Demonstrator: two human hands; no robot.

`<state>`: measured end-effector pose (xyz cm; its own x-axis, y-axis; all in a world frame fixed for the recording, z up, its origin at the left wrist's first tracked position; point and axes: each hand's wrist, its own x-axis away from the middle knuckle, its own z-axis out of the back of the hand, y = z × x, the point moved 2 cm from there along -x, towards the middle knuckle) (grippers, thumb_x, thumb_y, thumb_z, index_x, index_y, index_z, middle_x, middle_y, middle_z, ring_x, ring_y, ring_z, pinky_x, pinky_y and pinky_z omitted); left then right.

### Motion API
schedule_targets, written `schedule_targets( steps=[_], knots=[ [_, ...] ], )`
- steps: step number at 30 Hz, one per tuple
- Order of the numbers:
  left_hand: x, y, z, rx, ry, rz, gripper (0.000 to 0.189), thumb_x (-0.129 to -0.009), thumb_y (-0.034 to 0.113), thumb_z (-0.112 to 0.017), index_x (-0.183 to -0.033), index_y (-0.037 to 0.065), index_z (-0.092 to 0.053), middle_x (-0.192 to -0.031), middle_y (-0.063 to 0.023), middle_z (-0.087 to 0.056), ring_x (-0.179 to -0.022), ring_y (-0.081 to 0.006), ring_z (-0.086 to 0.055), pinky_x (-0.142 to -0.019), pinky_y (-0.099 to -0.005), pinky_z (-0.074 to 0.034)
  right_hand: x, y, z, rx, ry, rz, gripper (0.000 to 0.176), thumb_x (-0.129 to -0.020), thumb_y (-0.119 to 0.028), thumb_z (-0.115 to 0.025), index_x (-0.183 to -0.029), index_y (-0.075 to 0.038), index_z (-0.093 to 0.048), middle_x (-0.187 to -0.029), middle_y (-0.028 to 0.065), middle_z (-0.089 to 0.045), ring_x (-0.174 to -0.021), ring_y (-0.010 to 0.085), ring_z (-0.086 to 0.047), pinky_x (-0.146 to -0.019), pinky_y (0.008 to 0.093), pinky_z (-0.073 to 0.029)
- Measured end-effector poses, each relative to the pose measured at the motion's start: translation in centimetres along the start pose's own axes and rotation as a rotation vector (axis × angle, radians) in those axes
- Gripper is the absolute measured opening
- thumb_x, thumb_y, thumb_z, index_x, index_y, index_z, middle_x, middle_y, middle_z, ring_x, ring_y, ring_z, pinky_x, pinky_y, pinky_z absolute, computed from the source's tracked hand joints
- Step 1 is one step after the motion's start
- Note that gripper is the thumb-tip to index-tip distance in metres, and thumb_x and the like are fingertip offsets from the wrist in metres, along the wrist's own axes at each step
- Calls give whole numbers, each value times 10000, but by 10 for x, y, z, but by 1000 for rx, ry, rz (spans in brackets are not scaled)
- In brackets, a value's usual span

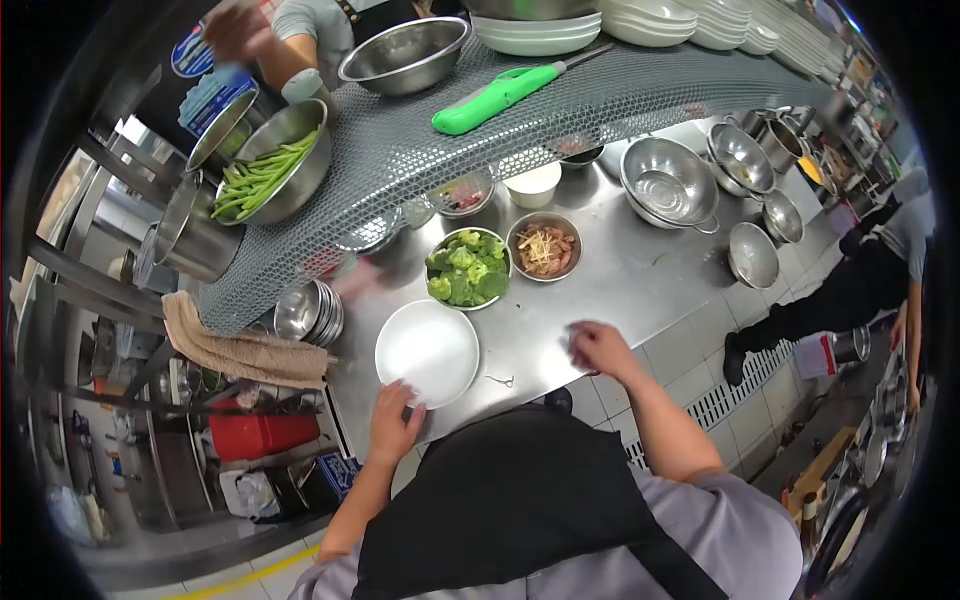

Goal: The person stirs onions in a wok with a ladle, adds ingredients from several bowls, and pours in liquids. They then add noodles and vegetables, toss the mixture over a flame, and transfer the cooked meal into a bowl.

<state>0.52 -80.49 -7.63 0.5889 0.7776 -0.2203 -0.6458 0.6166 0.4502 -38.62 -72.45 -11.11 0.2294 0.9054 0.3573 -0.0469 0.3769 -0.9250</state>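
On the steel counter lies a round white plate. My left hand is at its near rim, fingers stretched out and appearing to touch it, thumb apart. To the right, my right hand hovers over the counter's front edge, fingers loosely bent, slightly blurred, with nothing visible in them. Just beyond the plate stands a bowl of broccoli florets. Beside that is a metal bowl with brownish meat pieces topped by pale thin strips. A small scrap lies right of the plate.
Overhead, a mesh-covered shelf carries a green-handled lighter, stacked white dishes and a bowl of green beans. A towel hangs at left. Metal colanders stand at right. Another person is beyond; a sleeve shows opposite.
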Motion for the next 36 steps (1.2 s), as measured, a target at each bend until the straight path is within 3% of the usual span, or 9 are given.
schedule_targets(
  steps=[4, 13, 19, 24, 26, 30, 32, 34, 36],
  knots=[
    [-16, 19, 5, 31, 57, 153, 213, -818, 155, -634, -983, 25, -601, -1061, -163, -620, -1069, -359, -554, -1002, -460, -381, -49, -18, 27, -235, 72, -66, 212, -925, -198, -526, -946, 5, -581, -666, 60, -586, -509, 147, -570, -473, 274, -473],
    [-30, 55, -2, 22, 208, 323, 186, -829, 145, -626, -980, 37, -617, -1069, -147, -627, -1043, -324, -571, -914, -379, -434, -90, -33, 40, -118, 195, -53, 273, -914, -260, -566, -780, -24, -537, -614, 54, -568, -459, 135, -535, -418, 274, -435],
    [-47, 58, -7, -1, 231, 313, 176, -826, 134, -621, -970, 32, -610, -1031, -141, -630, -1014, -320, -577, -899, -377, -440, -75, -54, 37, 414, 349, 283, 250, -853, -198, -611, -1032, -37, -544, -678, 118, -595, -578, 256, -594, -571, 375, -502],
    [-62, 61, -9, 14, 212, 288, 180, -818, 137, -617, -964, 33, -610, -1032, -146, -631, -1012, -330, -575, -901, -395, -437, -72, -41, 29, 664, 111, 281, 401, -794, -189, -637, -1158, -65, -521, -863, 169, -625, -794, 322, -610, -730, 420, -491],
    [-59, 59, -4, 11, 250, 325, 188, -812, 149, -617, -962, 36, -610, -1034, -147, -632, -1017, -335, -572, -905, -410, -433, -63, -40, 30, 585, 144, 404, 365, -789, -201, -645, -1105, -48, -546, -921, 168, -625, -815, 320, -606, -734, 418, -486],
    [-43, 45, 24, -14, 283, 366, 192, -808, 145, -609, -968, 39, -616, -1025, -155, -628, -1014, -338, -573, -903, -414, -433, -48, -17, 33, 472, 139, 349, 249, -764, -156, -694, -928, -20, -567, -898, 164, -625, -743, 296, -611, -684, 387, -485],
    [-26, 28, 39, -58, 352, 429, 210, -804, 145, -605, -980, 30, -617, -1011, -161, -629, -976, -336, -587, -842, -403, -467, -41, -1, 39, 485, 206, 404, 214, -769, -77, -703, -856, -6, -521, -784, 96, -616, -711, 181, -596, -661, 303, -474],
    [-4, -6, 62, -31, 426, 515, 199, -810, 150, -603, -957, 19, -625, -932, -160, -641, -891, -311, -617, -762, -373, -492, -32, 5, 41, 422, 180, 373, 212, -773, -79, -709, -839, -12, -518, -708, 80, -601, -657, 155, -577, -626, 288, -465],
    [20, -43, 90, 78, 559, 796, 184, -821, 160, -599, -921, 10, -631, -855, -156, -650, -791, -282, -632, -713, -348, -494, -18, -5, 41, 392, 181, 340, 219, -766, -76, -720, -824, -16, -517, -664, 57, -591, -631, 126, -564, -604, 268, -450]
  ],
)
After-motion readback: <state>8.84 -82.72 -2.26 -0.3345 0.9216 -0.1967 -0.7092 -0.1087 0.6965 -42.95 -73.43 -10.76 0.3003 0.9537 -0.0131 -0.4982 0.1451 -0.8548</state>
